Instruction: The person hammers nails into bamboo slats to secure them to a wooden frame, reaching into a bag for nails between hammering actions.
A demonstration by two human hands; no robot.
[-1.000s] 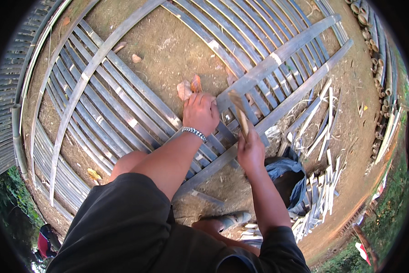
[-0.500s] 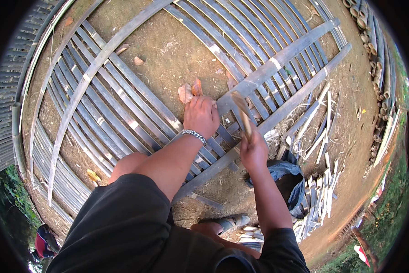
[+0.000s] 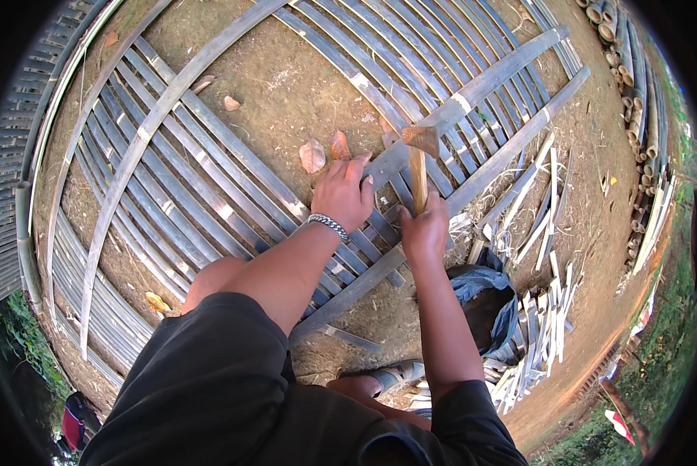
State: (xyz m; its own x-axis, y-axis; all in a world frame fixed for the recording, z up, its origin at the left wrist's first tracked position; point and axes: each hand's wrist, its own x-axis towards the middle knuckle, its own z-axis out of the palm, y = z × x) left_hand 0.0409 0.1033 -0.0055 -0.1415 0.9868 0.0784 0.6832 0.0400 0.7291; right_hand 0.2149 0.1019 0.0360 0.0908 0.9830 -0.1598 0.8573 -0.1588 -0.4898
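Observation:
My right hand is closed around the wooden handle of a small hatchet. Its rusty brown head is above a wide grey bamboo crosspiece; whether they touch I cannot tell. At the near left end of that crosspiece, my left hand grips it between thumb and fingers, a chain bracelet on the wrist. Beneath the crosspiece run long parallel bamboo slats, spaced apart on the ground. Nearer to me, a second crosspiece lies roughly alongside the first.
Dry leaves lie beyond my left hand. To the right are a dark bag and split bamboo offcuts. Bamboo poles are stacked at far right. More slats and a curved strip spread leftward. Another person is at lower left.
The hatchet has swung from a blurred slant to nearly upright, its head now showing over the crosspiece. My left fingers have shifted, with the thumb now in sight.

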